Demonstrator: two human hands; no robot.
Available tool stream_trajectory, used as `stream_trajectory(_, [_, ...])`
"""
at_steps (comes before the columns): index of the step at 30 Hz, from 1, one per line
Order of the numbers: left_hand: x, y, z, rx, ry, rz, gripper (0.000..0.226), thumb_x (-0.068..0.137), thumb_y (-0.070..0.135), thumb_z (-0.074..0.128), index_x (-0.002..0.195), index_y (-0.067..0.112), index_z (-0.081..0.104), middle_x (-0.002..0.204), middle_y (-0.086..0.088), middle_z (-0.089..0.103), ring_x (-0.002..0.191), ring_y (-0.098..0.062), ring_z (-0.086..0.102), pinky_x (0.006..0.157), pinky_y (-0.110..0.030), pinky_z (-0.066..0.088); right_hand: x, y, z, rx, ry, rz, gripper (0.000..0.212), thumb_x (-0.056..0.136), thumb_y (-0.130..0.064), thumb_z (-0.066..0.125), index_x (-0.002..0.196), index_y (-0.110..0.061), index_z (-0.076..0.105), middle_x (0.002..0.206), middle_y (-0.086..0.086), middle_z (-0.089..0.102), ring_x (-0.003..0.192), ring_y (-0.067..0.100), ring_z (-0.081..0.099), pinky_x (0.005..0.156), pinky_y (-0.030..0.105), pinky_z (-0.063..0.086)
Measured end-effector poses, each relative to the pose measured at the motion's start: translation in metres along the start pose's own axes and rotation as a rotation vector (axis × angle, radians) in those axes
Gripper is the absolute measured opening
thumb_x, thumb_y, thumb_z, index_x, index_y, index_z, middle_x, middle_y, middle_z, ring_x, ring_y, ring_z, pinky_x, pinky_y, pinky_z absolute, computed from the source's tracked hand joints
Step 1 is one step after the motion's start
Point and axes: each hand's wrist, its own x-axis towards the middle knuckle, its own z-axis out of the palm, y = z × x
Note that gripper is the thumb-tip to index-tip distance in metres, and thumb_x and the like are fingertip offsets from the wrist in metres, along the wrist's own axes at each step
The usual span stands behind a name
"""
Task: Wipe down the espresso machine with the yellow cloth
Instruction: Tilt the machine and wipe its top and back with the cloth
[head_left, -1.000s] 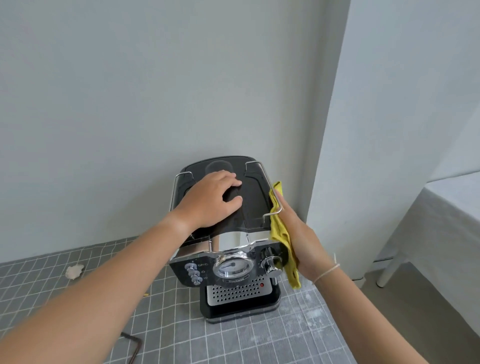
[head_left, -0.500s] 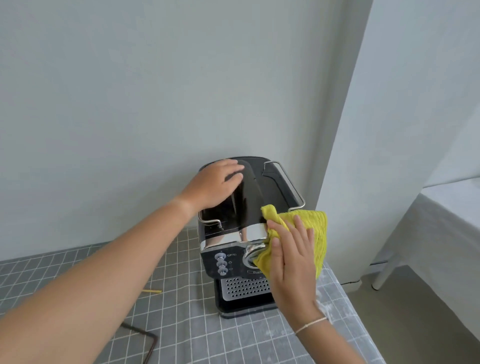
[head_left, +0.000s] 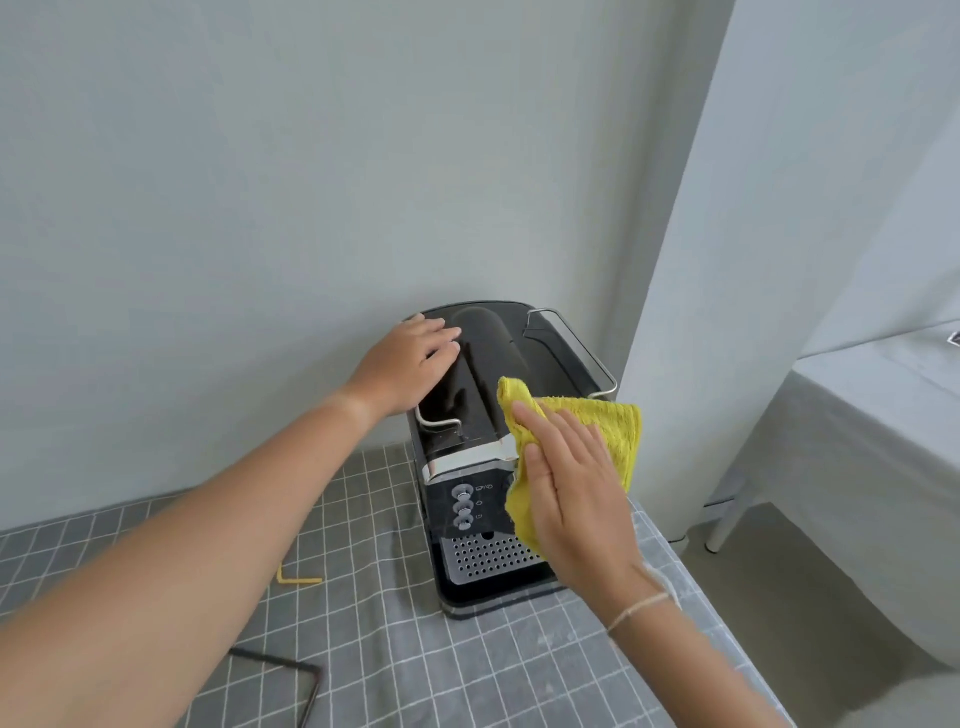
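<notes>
A black and chrome espresso machine (head_left: 483, 384) stands on a grey checked tablecloth against the wall. My left hand (head_left: 410, 364) rests flat on the left side of its top. My right hand (head_left: 566, 488) presses the yellow cloth (head_left: 613, 431) with straight fingers against the machine's front right, over the dial area. The cloth hides the gauge and the right knob. Three small buttons (head_left: 462, 506) and the perforated drip tray (head_left: 488, 556) show below and left of the cloth.
The grey checked tablecloth (head_left: 363, 649) ends just right of the machine. A thin dark wire frame (head_left: 301, 680) lies near the front left, a small yellow strip (head_left: 298, 578) lies left of the machine. A white pillar (head_left: 727, 260) and a white covered table (head_left: 857, 441) stand to the right.
My right hand and the cloth shifted from the machine's right side round onto its front face. My left hand slid toward the top's left rear. The view moved closer and to the left.
</notes>
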Motion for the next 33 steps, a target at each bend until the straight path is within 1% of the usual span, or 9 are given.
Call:
stream_trajectory(2, [0.000,0.000,0.001,-0.004,-0.005,-0.002,0.042,0.099,0.032,0.033,0.139,0.022,0.043,0.152,0.000,0.031,0.145,-0.016,0.014,0.115,-0.029,0.009,0.017,-0.001,0.000,-0.037,-0.010,0.003,0.054,0.092,-0.044,0.013,0.138,-0.035,0.040,0.138,-0.013,0.050,0.134,0.007,0.037,0.117,0.027,0.012])
stream_trajectory(4, [-0.001,0.000,0.002,-0.007,-0.002,-0.011,0.042,0.099,0.032,0.033,0.139,0.022,0.043,0.153,0.000,0.030,0.145,-0.016,0.014,0.115,-0.028,0.009,0.027,0.001,-0.001,-0.042,-0.013,0.007,0.055,0.092,-0.044,0.012,0.139,-0.035,0.038,0.135,-0.014,0.052,0.130,0.004,0.040,0.115,0.025,0.016])
stream_trajectory(9, [-0.002,-0.001,0.001,0.016,0.005,-0.017,0.044,0.098,0.035,0.033,0.140,0.024,0.041,0.155,0.001,0.026,0.144,-0.014,0.014,0.115,-0.028,0.010,0.006,-0.004,0.003,-0.035,0.026,-0.100,0.045,0.093,-0.040,0.021,0.133,-0.038,0.042,0.122,-0.026,0.047,0.128,-0.006,0.027,0.111,0.017,0.013])
stream_trajectory(13, [0.006,-0.008,-0.011,0.036,-0.026,-0.005,0.045,0.099,0.034,0.032,0.143,0.024,0.037,0.155,0.005,0.024,0.144,-0.013,0.018,0.115,-0.029,0.014,-0.002,-0.007,0.014,-0.182,0.053,-0.287,0.038,0.095,-0.027,0.034,0.126,-0.026,0.056,0.116,-0.016,0.064,0.126,0.009,0.040,0.113,0.023,0.012])
stream_trajectory(16, [0.015,-0.020,-0.018,0.039,-0.035,-0.010,0.045,0.099,0.029,0.033,0.142,0.018,0.038,0.152,0.003,0.032,0.142,-0.013,0.024,0.114,-0.026,0.017,0.011,-0.017,0.017,-0.303,0.014,-0.231,0.043,0.095,-0.030,0.029,0.128,-0.024,0.056,0.113,-0.011,0.068,0.125,0.017,0.051,0.110,0.028,0.016])
stream_trajectory(19, [0.018,-0.027,-0.017,0.013,-0.054,-0.012,0.044,0.099,0.027,0.033,0.141,0.017,0.040,0.150,0.003,0.036,0.140,-0.013,0.029,0.113,-0.026,0.020,0.027,-0.025,0.020,-0.358,-0.085,-0.160,0.055,0.094,-0.037,0.015,0.133,-0.022,0.050,0.119,-0.005,0.066,0.130,0.017,0.046,0.110,0.026,0.010])
stream_trajectory(23, [0.021,-0.028,-0.016,0.000,-0.094,0.055,0.040,0.100,0.024,0.031,0.131,0.013,0.053,0.146,0.001,0.042,0.137,-0.015,0.034,0.109,-0.023,0.022,0.012,-0.024,0.021,-0.375,0.009,-0.193,0.047,0.096,-0.033,0.025,0.126,-0.018,0.057,0.115,-0.004,0.068,0.123,0.016,0.053,0.108,0.027,0.019])
stream_trajectory(28, [0.027,-0.036,-0.015,-0.112,-0.123,0.048,0.043,0.099,0.027,0.033,0.140,0.020,0.040,0.147,0.002,0.041,0.137,-0.014,0.034,0.113,-0.027,0.024,-0.017,-0.025,0.035,-0.263,0.045,-0.266,0.047,0.101,-0.034,0.018,0.130,-0.019,0.051,0.128,-0.012,0.056,0.131,0.009,0.037,0.115,0.026,0.014])
stream_trajectory(33, [0.033,-0.047,-0.019,-0.182,-0.158,0.030,0.042,0.100,0.027,0.032,0.140,0.019,0.041,0.145,0.001,0.044,0.136,-0.013,0.037,0.113,-0.027,0.025,-0.022,-0.044,0.067,-0.389,-0.001,-0.321,0.046,0.101,-0.032,0.015,0.134,-0.017,0.044,0.136,-0.007,0.052,0.134,0.016,0.033,0.114,0.030,0.016])
